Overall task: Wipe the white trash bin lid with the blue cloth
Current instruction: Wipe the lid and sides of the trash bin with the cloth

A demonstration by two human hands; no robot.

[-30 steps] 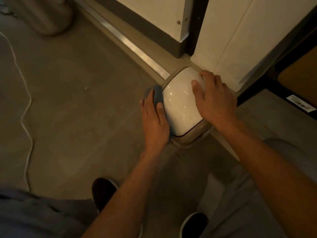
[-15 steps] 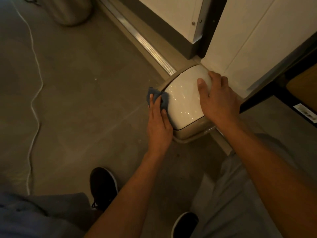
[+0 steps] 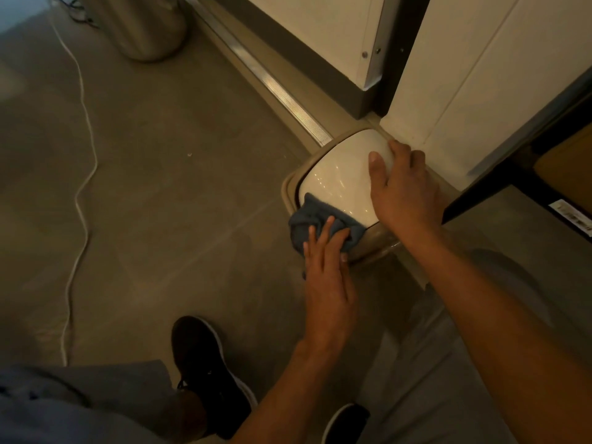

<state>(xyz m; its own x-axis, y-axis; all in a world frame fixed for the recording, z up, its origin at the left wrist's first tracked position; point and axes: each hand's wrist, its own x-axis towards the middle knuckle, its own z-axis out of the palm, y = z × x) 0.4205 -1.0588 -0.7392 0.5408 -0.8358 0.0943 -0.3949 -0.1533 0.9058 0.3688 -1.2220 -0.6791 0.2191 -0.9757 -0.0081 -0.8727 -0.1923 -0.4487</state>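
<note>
On floor by cabinet: bin lid [image 3: 339, 184] | my left hand [image 3: 326, 277], fingers straight, presses cloth [image 3: 315, 224] on near corner | my right hand [image 3: 405, 190], fingers together, steadies | risk: cloth slips off edge if pressure drops.

Glossy white domed plastic trash bin lid [image 3: 339, 184], shut, seated in a beige rim, right of centre against the white cabinet base at the far side. Crumpled blue fabric cloth [image 3: 309, 221] bunched on the lid's near-left corner, draping over the rim edge; lower part hidden. Lid surface shows small light reflections across the middle.
</note>
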